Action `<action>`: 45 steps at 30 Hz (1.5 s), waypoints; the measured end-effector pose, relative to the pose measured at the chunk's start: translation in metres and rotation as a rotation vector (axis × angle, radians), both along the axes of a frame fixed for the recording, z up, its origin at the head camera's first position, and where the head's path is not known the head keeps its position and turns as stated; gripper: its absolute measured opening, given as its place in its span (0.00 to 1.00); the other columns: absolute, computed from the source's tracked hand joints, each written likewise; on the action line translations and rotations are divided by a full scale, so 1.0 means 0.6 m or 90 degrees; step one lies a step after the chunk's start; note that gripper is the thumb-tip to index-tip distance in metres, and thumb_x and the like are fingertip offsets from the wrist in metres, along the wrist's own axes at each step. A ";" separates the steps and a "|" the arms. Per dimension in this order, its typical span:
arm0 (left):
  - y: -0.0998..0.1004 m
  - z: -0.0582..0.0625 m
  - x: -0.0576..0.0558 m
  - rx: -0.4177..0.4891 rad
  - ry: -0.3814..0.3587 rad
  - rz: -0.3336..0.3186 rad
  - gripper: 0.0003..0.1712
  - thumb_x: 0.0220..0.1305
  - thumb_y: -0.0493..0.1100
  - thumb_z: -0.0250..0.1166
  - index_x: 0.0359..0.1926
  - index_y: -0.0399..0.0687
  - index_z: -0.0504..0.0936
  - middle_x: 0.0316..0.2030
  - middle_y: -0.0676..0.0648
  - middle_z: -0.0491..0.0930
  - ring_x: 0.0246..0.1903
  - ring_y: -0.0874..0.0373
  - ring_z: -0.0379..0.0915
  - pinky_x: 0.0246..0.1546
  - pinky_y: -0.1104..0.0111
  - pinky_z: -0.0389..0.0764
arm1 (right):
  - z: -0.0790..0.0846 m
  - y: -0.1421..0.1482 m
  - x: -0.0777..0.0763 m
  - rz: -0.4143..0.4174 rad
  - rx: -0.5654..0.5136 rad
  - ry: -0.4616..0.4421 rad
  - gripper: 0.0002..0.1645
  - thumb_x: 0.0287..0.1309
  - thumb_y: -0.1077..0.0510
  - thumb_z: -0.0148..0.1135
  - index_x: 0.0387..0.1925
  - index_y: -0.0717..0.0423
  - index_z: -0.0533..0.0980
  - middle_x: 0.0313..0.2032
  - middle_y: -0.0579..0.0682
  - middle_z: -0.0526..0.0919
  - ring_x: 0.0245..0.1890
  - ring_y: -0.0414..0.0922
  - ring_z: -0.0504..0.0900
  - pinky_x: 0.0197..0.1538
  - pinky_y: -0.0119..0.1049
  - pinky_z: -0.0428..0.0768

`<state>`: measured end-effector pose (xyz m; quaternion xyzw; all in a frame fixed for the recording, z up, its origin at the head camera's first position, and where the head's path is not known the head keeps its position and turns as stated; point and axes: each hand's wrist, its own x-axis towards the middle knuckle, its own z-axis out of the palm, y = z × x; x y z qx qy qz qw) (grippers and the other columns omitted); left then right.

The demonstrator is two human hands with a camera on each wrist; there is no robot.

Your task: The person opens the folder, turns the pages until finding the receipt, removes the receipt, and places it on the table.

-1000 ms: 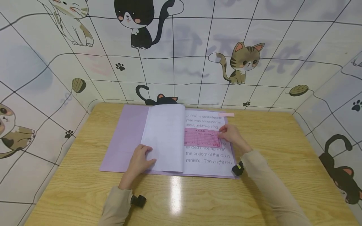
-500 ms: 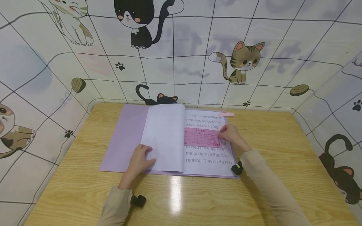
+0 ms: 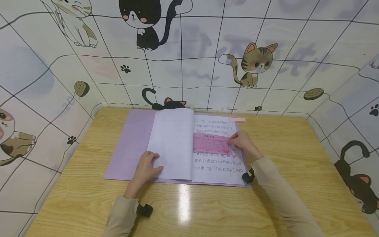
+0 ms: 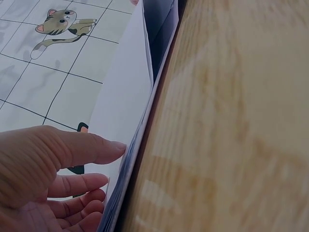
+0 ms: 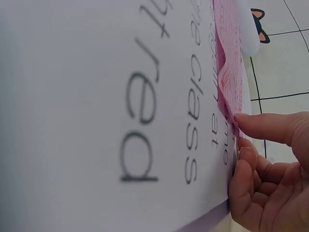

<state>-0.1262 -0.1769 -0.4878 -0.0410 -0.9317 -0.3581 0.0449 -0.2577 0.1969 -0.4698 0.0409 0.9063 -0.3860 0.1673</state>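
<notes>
A booklet with a lilac cover (image 3: 130, 144) lies spread on the table, a blank white page (image 3: 171, 144) on its left and large printed text on the right page (image 3: 219, 174). Across that text lies a pink printed slip (image 3: 211, 143), its left end reaching the fold. My right hand (image 3: 244, 143) pinches the slip's right end between thumb and fingers; in the right wrist view the slip (image 5: 229, 72) bows up off the paper. My left hand (image 3: 145, 168) rests at the blank page's left side, its thumb on the page edge (image 4: 113, 135) and its fingers relaxed.
A pale pink tab (image 3: 238, 119) sticks out past the right page's top corner. The wooden table (image 3: 296, 148) extends around the booklet. A cat-patterned cloth (image 3: 201, 72) stands behind it and at both sides.
The pink slip has shifted very slightly left and away from me at its right end, with the right hand's fingers still on it. The left hand and booklet stay put.
</notes>
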 end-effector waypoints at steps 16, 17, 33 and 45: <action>0.000 0.004 0.002 -0.001 0.004 -0.007 0.22 0.42 0.33 0.73 0.39 0.28 0.78 0.39 0.36 0.72 0.42 0.43 0.68 0.46 0.53 0.72 | 0.009 0.007 -0.002 -0.061 -0.212 -0.089 0.24 0.60 0.51 0.58 0.50 0.66 0.70 0.39 0.51 0.78 0.38 0.44 0.75 0.41 0.32 0.74; -0.001 0.004 0.002 -0.002 0.002 -0.007 0.22 0.42 0.33 0.73 0.39 0.28 0.78 0.39 0.36 0.72 0.42 0.43 0.68 0.46 0.53 0.72 | 0.010 0.007 -0.001 -0.064 -0.233 -0.094 0.24 0.60 0.51 0.59 0.49 0.65 0.70 0.37 0.50 0.79 0.37 0.44 0.76 0.41 0.32 0.74; 0.000 0.002 0.001 -0.002 0.004 -0.007 0.22 0.42 0.33 0.73 0.40 0.28 0.78 0.40 0.36 0.73 0.43 0.42 0.69 0.48 0.53 0.72 | 0.017 0.000 0.006 -0.074 -0.301 -0.111 0.31 0.59 0.55 0.60 0.59 0.67 0.65 0.37 0.48 0.80 0.34 0.41 0.78 0.39 0.30 0.77; 0.000 0.004 0.002 0.002 0.001 -0.004 0.22 0.42 0.33 0.73 0.40 0.28 0.78 0.39 0.37 0.72 0.42 0.43 0.68 0.47 0.53 0.72 | 0.013 -0.006 0.009 -0.077 -0.292 -0.096 0.30 0.59 0.58 0.59 0.60 0.69 0.65 0.40 0.53 0.81 0.33 0.41 0.81 0.40 0.32 0.80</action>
